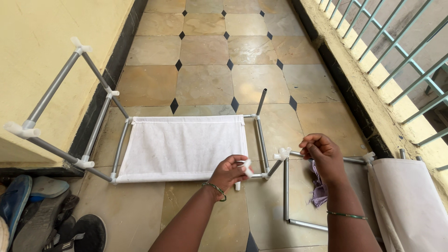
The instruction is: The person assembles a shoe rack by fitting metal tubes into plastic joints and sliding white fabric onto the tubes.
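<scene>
My left hand (228,171) is closed around a small white plastic connector (246,167), held over the front tube of a grey tube frame (262,140) that carries a stretched white fabric panel (182,147). My right hand (321,153) hovers with curled fingers just above another grey tube (285,186) with a white joint (282,153); whether it holds anything I cannot tell. A purple cloth (319,190) lies under that wrist. Both wrists wear thin bangles.
More frame tubes with white joints (84,163) lean on the yellow wall at left. Rolled white fabric (406,200) lies at right beside a low wall with a green railing (406,51). Shoes (42,214) sit at the bottom left on the tiled floor.
</scene>
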